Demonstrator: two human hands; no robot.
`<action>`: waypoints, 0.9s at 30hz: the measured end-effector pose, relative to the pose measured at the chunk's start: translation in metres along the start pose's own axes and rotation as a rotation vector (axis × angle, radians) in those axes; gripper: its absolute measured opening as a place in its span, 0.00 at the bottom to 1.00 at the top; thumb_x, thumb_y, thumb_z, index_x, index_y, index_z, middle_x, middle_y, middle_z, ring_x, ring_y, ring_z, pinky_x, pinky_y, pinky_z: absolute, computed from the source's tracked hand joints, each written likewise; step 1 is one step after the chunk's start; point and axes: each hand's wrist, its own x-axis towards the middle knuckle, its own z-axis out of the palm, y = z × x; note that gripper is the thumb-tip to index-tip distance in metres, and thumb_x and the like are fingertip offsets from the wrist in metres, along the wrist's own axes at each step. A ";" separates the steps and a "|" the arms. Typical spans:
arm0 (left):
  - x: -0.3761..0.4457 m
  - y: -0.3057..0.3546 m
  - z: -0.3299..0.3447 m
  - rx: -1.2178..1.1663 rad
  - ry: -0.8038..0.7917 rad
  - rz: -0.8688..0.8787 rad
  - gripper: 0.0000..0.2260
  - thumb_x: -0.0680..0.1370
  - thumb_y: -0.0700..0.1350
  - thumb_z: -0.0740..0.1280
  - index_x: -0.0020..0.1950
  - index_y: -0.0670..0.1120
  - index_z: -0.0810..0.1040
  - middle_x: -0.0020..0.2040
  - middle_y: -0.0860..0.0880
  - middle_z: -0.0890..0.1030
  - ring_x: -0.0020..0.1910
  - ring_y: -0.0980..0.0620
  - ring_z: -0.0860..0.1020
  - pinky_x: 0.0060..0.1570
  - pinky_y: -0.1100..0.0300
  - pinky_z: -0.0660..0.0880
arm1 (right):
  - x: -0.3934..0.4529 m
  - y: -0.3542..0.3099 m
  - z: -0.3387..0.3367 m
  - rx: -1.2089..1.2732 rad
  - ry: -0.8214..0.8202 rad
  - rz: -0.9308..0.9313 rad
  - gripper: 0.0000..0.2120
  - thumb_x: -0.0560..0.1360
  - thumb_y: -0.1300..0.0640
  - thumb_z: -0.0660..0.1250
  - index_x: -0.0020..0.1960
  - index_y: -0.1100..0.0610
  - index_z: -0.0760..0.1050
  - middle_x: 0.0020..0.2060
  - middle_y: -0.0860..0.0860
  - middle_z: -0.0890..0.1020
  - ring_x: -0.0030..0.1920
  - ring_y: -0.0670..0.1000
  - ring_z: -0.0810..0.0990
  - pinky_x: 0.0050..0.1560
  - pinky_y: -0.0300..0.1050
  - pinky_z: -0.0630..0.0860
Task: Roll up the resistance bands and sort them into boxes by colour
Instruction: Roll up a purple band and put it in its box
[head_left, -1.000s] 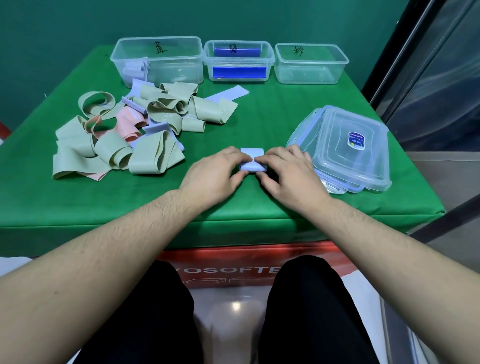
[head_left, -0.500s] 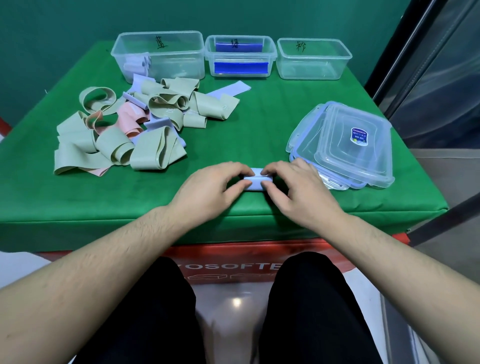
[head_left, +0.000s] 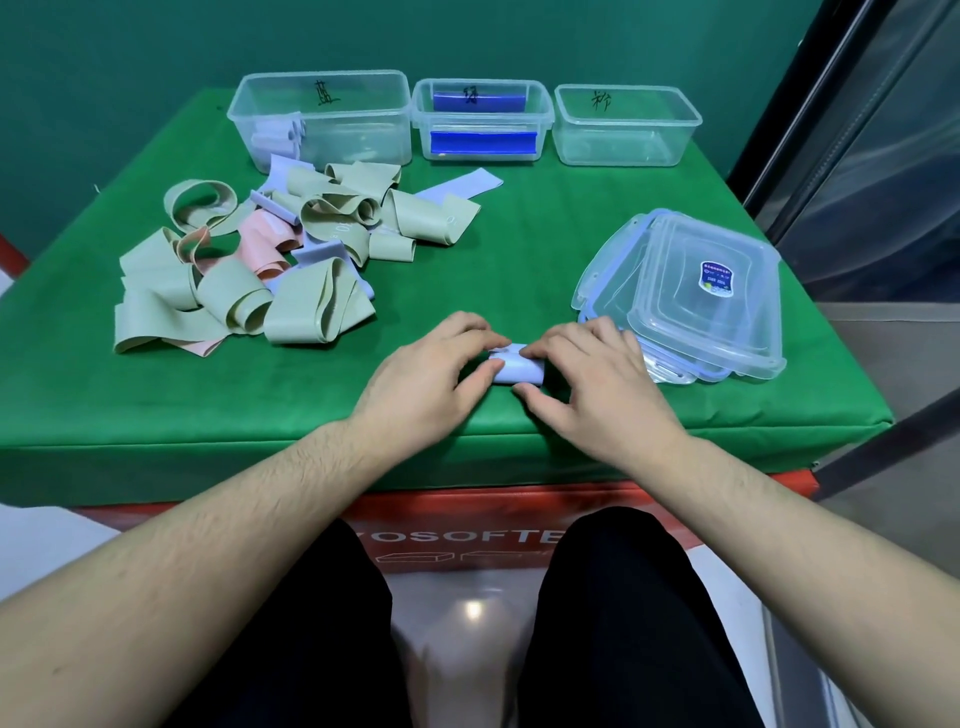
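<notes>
At the near edge of the green-covered table (head_left: 545, 249), about 6 o'clock on its top, lies the pale lilac rubber resistance band (head_left: 517, 370), wound into a short roll. The left hand (head_left: 431, 371) pinches its left end between thumb and curled fingers; the right hand (head_left: 592, 379) grips its right end, fingertips over the top and thumb beneath. Judged risk: the rubber is springy, so any slackening of either pinch would let the roll uncoil, and its closeness to the table edge means a slip could send it to the floor.

At 10 o'clock, well apart, sits the loose heap of sage-green, pink and lilac bands (head_left: 270, 260), tangled enough that pulling one may drag its neighbours. At 12 o'clock stand three clear plastic boxes, each with a handwritten mark: the large left box (head_left: 358, 119) holding lilac rolls, the middle box (head_left: 482, 120) with blue panels showing through it, and the right box (head_left: 626, 127). A hurried drop could land in the wrong box. Just beside the right hand, at 3 o'clock, the stack of clear plastic lids (head_left: 691, 296) could be nudged on lifting.
</notes>
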 end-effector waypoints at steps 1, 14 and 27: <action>-0.001 0.001 -0.001 -0.006 0.013 0.014 0.11 0.80 0.52 0.65 0.62 0.54 0.78 0.60 0.60 0.74 0.41 0.64 0.70 0.42 0.59 0.70 | 0.000 0.001 0.000 0.000 -0.001 0.011 0.17 0.75 0.40 0.63 0.56 0.49 0.78 0.49 0.43 0.79 0.51 0.51 0.69 0.49 0.44 0.59; 0.011 -0.002 -0.001 0.094 -0.050 0.047 0.14 0.78 0.52 0.66 0.64 0.55 0.77 0.59 0.59 0.76 0.53 0.54 0.78 0.47 0.53 0.77 | 0.012 0.002 0.005 0.060 -0.028 0.026 0.11 0.76 0.48 0.68 0.57 0.49 0.79 0.51 0.44 0.80 0.52 0.52 0.71 0.50 0.45 0.58; 0.016 0.004 0.000 0.046 -0.070 -0.076 0.15 0.79 0.52 0.64 0.65 0.59 0.69 0.60 0.60 0.75 0.48 0.56 0.75 0.48 0.54 0.74 | 0.017 0.002 0.006 0.130 -0.088 0.132 0.14 0.77 0.50 0.67 0.62 0.49 0.74 0.54 0.45 0.81 0.56 0.52 0.72 0.54 0.48 0.62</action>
